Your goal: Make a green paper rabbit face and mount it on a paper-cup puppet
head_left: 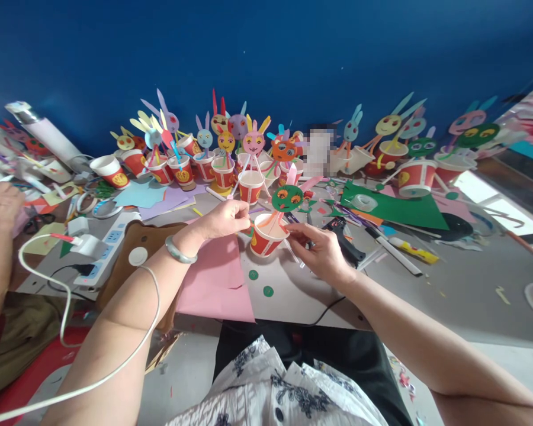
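A red and white paper cup (266, 244) stands on the table in front of me. Above it rises a green paper face (287, 199) with orange eyes and pink ears, on pale strips coming out of the cup. My left hand (225, 220) is closed in a pinch at the cup's left side; what its fingertips hold is hidden. At the right rim, my right hand (316, 247) has thumb and fingers closed on the cup's edge. Two small green paper discs (268, 291) lie in front of the cup, beside a pink paper sheet (215, 278).
Several cup puppets (251, 188) line the blue wall. A black glue gun (346, 241) lies right of my right hand, among pens and scraps. On the left are a power strip (109, 249) and a white cable crossing my left arm. Another person's hand (0, 201) is at far left.
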Available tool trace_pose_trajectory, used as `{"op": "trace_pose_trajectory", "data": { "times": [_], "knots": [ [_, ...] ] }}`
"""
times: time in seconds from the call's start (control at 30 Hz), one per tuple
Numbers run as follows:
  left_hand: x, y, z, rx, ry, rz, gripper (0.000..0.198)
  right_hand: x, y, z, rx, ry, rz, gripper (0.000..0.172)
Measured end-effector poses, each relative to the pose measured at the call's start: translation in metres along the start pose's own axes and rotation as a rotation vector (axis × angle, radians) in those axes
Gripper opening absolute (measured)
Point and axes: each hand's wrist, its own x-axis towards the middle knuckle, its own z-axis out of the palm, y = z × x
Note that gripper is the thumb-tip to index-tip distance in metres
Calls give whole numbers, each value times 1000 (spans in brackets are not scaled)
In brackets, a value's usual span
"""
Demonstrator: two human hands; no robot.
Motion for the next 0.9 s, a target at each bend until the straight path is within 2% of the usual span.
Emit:
{"op": "trace_pose_trajectory", "data": {
  "times": [0.13, 0.27, 0.37, 0.43, 0.53, 0.63, 0.9],
  "knots": [
    [3, 0, 1, -15, 43, -39, 20, 1, -1, -3, -26, -26, -48, 31],
    [6, -3, 6, -135, 65, -71, 13, 4, -1, -5, -95, -36, -131, 31],
    [6, -4, 9, -276, 1, -121, 30, 4, 2, -4, -136, -24, -190, 32],
    [4, -3, 10, -271, -16, -110, 39, 3, 2, -3, -153, -17, -223, 32],
    [1, 1, 11, -148, -13, 6, 49, 2, -1, -3, -170, -9, -262, 31],
    [0, 4, 16, -37, -15, 135, 46, 0, -5, -2, -195, -5, -317, 30],
    [5, -4, 38, -96, 94, 343, 26, -2, -9, 4, -245, 16, -445, 28]
  ]
}}
